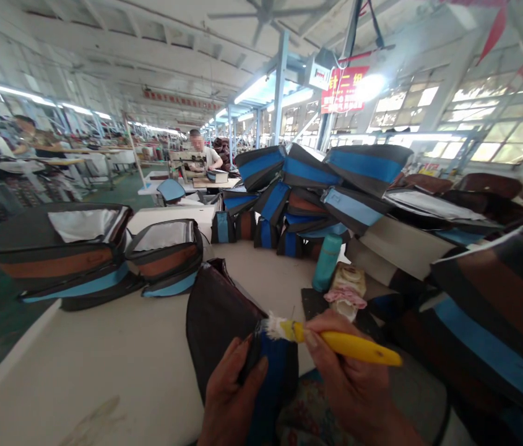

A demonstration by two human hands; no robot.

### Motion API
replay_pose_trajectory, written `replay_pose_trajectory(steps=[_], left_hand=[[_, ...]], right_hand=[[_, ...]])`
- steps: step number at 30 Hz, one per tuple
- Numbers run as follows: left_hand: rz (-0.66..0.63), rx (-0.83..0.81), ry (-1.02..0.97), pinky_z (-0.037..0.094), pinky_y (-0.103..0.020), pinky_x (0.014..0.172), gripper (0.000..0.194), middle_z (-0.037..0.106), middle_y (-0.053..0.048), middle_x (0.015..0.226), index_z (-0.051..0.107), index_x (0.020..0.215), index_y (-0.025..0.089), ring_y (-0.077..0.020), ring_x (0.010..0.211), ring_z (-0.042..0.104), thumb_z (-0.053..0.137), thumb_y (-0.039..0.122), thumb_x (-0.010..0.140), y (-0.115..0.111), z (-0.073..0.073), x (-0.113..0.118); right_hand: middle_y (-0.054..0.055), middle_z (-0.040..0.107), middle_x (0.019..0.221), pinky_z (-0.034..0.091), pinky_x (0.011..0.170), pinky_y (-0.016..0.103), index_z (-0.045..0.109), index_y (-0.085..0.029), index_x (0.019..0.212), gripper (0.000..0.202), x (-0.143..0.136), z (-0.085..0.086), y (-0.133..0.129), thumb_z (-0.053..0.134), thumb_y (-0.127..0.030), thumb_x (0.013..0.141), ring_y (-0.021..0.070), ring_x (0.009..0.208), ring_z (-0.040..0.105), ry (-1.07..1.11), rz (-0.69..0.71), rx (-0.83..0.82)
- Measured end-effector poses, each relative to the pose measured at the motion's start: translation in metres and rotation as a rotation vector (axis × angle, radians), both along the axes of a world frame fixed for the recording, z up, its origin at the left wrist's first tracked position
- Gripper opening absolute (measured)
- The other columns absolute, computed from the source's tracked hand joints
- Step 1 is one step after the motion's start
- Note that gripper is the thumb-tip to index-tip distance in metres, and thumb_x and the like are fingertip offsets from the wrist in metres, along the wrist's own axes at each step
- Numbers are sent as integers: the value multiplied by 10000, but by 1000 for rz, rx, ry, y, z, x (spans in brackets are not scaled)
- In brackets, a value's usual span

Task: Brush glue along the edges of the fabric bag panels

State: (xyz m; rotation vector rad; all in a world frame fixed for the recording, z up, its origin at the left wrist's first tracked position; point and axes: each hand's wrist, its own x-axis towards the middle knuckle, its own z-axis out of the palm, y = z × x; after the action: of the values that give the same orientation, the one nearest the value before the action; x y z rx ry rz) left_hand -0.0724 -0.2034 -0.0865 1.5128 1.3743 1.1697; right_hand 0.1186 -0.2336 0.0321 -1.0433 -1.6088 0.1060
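A dark bag piece with a blue stripe stands upright at the front of the table. My left hand grips its upper edge, thumb on the blue side and fingers on the dark side. Between the thumb and fingers of my right hand is a yellow-handled brush. Its white, frayed bristles point left and meet the top edge of the piece, just above my left hand. The lower part of the piece is hidden by my left hand and the frame edge.
Finished-looking striped bags stand at the left of the pale table. More are piled at the back and right. A teal bottle stands beside a pink-wrapped container. A person sits beyond.
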Motion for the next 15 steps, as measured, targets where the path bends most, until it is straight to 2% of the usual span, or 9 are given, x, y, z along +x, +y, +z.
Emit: replay_pose_trajectory(steps=[2, 7, 12, 15], left_hand=[[5, -2, -5, 349, -471, 1140, 493, 594, -36, 1379, 677, 1211, 280, -300, 1362, 447, 688, 514, 778, 0, -3, 0], [8, -3, -7, 371, -462, 1131, 470, 628, -34, 1338, 693, 1188, 277, -307, 1353, 457, 696, 504, 775, -1, -4, 0], [-21, -28, -57, 312, -462, 1166, 474, 610, -13, 1362, 678, 1208, 289, -287, 1384, 419, 680, 514, 792, -1, 6, -1], [-5, -57, -73, 281, -481, 1175, 488, 607, -9, 1364, 680, 1204, 292, -293, 1406, 380, 689, 526, 776, 0, 6, -2]], right_hand=[[-18, 584, 738, 475, 622, 251, 594, -205, 916, 104, -1, -1, 1, 513, -144, 936, 126, 643, 571, -34, 27, -24], [-4, 615, 769, 471, 574, 236, 604, -213, 892, 77, 5, 0, -1, 544, -185, 932, 131, 651, 599, -13, -187, 17], [-21, 600, 719, 471, 551, 226, 601, -215, 887, 91, 10, -1, -6, 528, -195, 937, 121, 595, 585, -32, -137, 1], [-7, 615, 725, 464, 540, 237, 610, -207, 877, 90, 15, -1, -5, 541, -211, 935, 132, 595, 587, -39, -228, 27]])
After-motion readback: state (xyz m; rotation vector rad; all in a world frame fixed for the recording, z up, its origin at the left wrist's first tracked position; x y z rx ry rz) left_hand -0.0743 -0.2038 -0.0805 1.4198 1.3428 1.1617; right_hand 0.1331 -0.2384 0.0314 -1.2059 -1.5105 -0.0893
